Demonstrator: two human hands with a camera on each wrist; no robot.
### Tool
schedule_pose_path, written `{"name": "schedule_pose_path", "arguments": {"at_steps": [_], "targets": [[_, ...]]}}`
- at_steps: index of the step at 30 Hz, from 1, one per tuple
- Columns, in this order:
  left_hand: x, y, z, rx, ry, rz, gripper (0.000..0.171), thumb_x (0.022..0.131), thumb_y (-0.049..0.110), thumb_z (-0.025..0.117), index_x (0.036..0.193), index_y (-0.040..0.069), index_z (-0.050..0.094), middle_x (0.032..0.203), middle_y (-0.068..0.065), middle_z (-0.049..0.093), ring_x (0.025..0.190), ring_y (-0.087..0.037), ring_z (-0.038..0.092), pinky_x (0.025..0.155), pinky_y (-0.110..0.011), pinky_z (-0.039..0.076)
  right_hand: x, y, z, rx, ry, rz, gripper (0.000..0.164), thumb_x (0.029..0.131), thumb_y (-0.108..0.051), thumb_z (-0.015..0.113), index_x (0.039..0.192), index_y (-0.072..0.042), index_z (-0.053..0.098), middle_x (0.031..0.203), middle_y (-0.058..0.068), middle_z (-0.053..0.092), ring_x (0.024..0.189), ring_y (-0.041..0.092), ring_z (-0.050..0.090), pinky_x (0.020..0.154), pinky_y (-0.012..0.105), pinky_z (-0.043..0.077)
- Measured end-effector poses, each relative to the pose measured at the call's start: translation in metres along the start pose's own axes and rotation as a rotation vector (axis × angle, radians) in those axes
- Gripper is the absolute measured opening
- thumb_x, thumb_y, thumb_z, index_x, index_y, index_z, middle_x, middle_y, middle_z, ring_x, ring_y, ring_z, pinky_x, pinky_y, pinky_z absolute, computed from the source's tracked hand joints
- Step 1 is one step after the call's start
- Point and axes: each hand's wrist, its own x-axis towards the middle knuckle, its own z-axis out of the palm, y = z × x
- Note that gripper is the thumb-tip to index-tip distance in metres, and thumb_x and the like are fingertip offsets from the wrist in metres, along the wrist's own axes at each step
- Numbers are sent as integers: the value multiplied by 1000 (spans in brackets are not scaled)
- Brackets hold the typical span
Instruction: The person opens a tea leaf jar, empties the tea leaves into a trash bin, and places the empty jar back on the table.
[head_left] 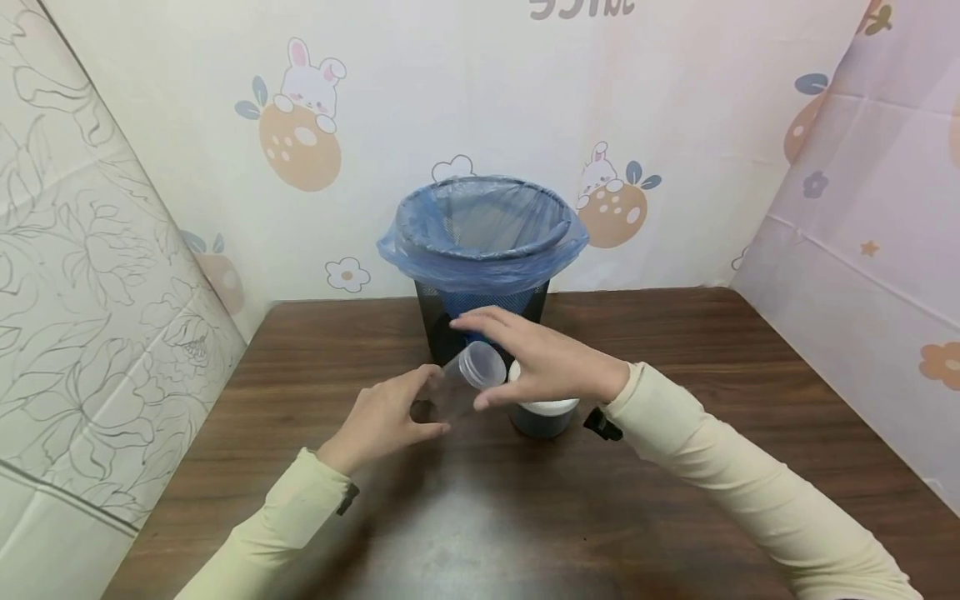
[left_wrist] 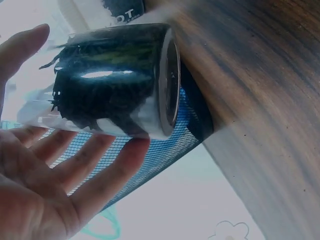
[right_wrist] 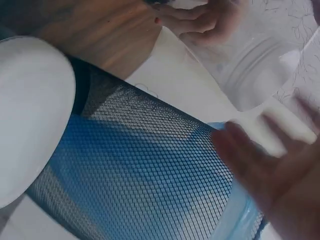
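Note:
My left hand [head_left: 386, 417] holds a clear jar [head_left: 456, 385] on its side, tilted, with the fingers beneath it in the left wrist view. Dark shredded stuff [left_wrist: 107, 82] fills the part of the jar [left_wrist: 156, 127] near its base. Its ridged end points up and right; whether a clear cap covers it I cannot tell. Just beyond that end is my right hand [head_left: 551, 358], fingers extended and thumb apart, holding nothing. In the right wrist view its fingers [right_wrist: 235, 145] are blurred. Partly behind the right hand stands a dark tub with a white lid [head_left: 543, 417].
A black mesh bin [head_left: 435, 321] with a blue bag [head_left: 480, 271] over its rim stands behind the hands, near the back edge of the brown wooden table [head_left: 322, 333]. A patterned cloth [head_left: 525, 100] hangs behind it, with more cloth at both sides.

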Motion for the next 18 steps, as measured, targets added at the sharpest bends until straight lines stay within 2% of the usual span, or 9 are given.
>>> {"name": "schedule_pose_path", "arguments": {"at_steps": [3,6,7,9,11,12,15,18], "targets": [[0,2,-1,45,26,30,60,70,41,83,120,18,56,100,6,67,85,-8,63,64,-34,50,-7,-1,1,-106,44,163,69,86,-58,59,138,-13,47,117,0,60,98,12,60,82,35,50],[-1,5,-2,80,49,63,62,70,42,83,120,18,57,100,6,66,84,-9,63,61,-33,48,-11,0,2,-108,28,204,55,89,-51,60,125,-10,58,89,-4,64,72,6,59,65,29,50],[-1,6,-2,90,59,74,62,69,42,83,121,18,57,99,6,66,83,-9,63,60,-32,48,-12,1,2,-83,16,193,50,89,-47,62,123,-10,59,87,-5,63,71,6,58,64,27,49],[-2,7,-2,114,74,91,64,69,43,83,122,18,58,99,6,66,83,-10,62,59,-32,47,-15,4,2,-19,-1,140,44,88,-37,67,122,-10,58,93,-6,62,77,6,58,66,25,50],[-2,7,-2,138,91,103,66,69,44,83,124,18,59,100,6,66,85,-12,62,59,-33,48,-19,7,2,49,-22,81,49,85,-26,72,128,-13,52,108,-5,59,89,8,56,73,25,50],[-2,7,-1,149,97,107,66,68,45,82,124,19,59,101,6,66,85,-12,63,59,-34,48,-20,7,2,71,-30,56,56,84,-24,74,133,-14,48,118,-4,55,99,10,54,78,27,50],[-1,8,-1,173,117,113,67,68,46,82,125,21,59,103,5,67,87,-15,63,59,-36,49,-25,9,5,70,-12,52,78,79,-33,78,143,-17,36,136,-3,42,115,11,47,89,31,46],[-1,9,0,190,132,119,67,67,46,82,125,21,60,104,5,67,86,-15,64,57,-36,48,-27,7,9,-14,34,156,82,81,-53,70,145,-16,35,129,-1,51,108,10,53,83,31,49]]}}
